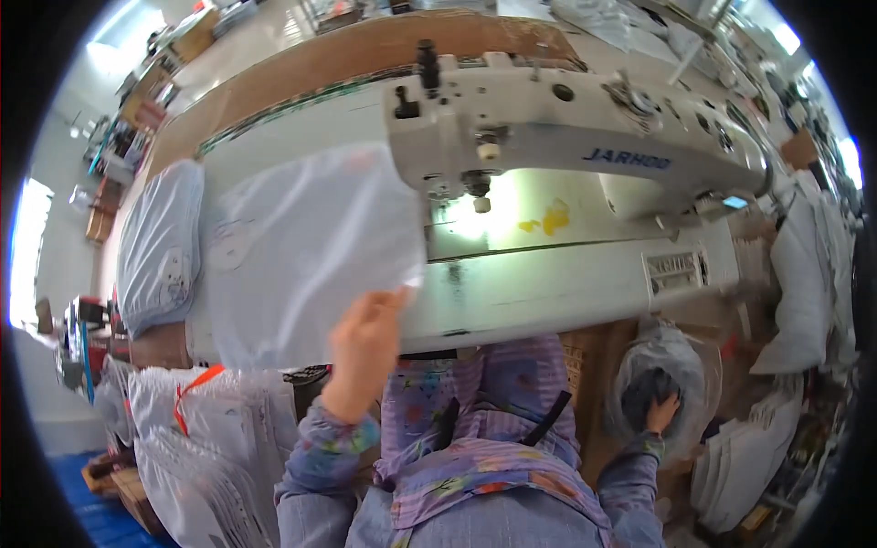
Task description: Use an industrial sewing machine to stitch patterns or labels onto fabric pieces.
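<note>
My left hand (364,352) pinches the near right corner of a white fabric piece (315,247), which spreads over the left part of the sewing table and has faint printed figures near its left side. The fabric's right edge lies just left of the needle area of a white industrial sewing machine (539,137). Low on the right, my right hand (661,415) reaches into a clear plastic bag (671,352) and touches a dark, bunched material (643,391) inside. Its fingertips are partly hidden there, so their grip is unclear.
A folded stack of white fabric (164,247) sits at the table's left end. More white pieces (196,457) hang below, with an orange-red strip (190,395) on them. White sheets (749,457) stand at the lower right, and a pale, full sack (795,274) is beyond the table's right end.
</note>
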Demonstrator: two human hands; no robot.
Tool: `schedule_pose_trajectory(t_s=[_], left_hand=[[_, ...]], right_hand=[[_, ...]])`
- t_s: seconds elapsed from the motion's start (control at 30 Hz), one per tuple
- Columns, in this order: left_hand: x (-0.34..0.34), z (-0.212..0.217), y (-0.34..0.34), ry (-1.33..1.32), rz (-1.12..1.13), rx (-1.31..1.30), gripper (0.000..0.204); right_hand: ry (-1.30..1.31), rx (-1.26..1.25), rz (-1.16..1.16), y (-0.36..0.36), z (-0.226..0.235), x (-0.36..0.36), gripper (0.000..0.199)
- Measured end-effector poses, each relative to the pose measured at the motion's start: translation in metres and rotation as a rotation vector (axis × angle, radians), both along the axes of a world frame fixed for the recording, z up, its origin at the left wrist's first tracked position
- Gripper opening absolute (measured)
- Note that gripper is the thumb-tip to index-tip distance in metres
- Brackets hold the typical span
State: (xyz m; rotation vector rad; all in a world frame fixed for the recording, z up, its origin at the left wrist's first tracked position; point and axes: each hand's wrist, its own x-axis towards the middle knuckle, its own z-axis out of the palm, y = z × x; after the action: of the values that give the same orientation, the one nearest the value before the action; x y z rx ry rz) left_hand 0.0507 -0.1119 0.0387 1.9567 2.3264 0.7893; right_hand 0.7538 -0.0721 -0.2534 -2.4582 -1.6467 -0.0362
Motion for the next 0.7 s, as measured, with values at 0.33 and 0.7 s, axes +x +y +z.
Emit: schedule_pose_trajectory(t_s=[0.33,0.7], left_hand=[[-0.04,0.01,0.076,-0.023,-0.2,0.002,0.041],[-0.029,-0.025,0.064,-0.018,-0.121,-0.025,0.046]], right_hand=[[0.234,-0.143,-0.01,0.018,0.04,0.006,0.036],[0.885,0.167,0.341,0.04,0.279,-0.266,0.02]])
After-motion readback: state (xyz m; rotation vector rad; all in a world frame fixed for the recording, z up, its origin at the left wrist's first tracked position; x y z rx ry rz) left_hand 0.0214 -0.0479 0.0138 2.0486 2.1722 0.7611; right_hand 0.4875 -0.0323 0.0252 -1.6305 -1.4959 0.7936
